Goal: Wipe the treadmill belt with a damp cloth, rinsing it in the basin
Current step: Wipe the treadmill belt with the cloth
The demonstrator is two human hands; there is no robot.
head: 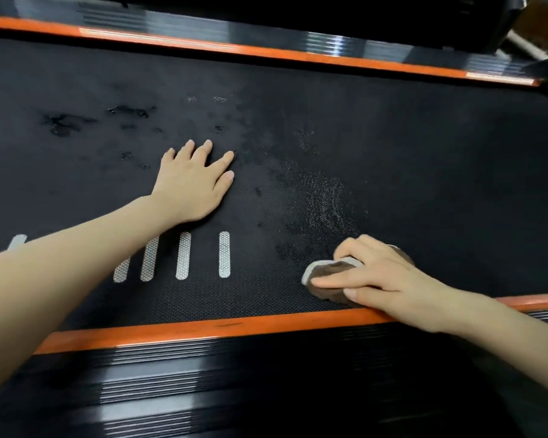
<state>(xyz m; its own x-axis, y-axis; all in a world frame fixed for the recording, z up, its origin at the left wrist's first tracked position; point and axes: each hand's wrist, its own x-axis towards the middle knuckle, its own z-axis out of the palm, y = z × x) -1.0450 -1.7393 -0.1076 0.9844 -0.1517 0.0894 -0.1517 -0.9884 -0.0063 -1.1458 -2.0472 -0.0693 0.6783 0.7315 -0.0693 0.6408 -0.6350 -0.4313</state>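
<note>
Here, item by item:

- Treadmill belt [424, 147]: black, textured, running across the view between 2 orange edge strips, far [266, 53] and near [187, 330].
- Side rail [234, 390]: black, ribbed, glossy, below the near strip.
- White bars [183, 256]: 5 visible on the belt, the leftmost ones partly hidden by the left forearm.
- Wet patches: a speckled sheen [323, 200] just beyond the cloth; darker blotches [64, 121] toward the far left.
- Left hand [192, 181]: flat on the belt, palm down, fingers straight and spread, holding nothing.
- Right hand [377, 276]: at the belt's near edge, fingers curled over the cloth and pressing it to the belt.
- Cloth [326, 270]: brown with a pale border, bunched under the right hand, on the belt just beside the near orange strip.
</note>
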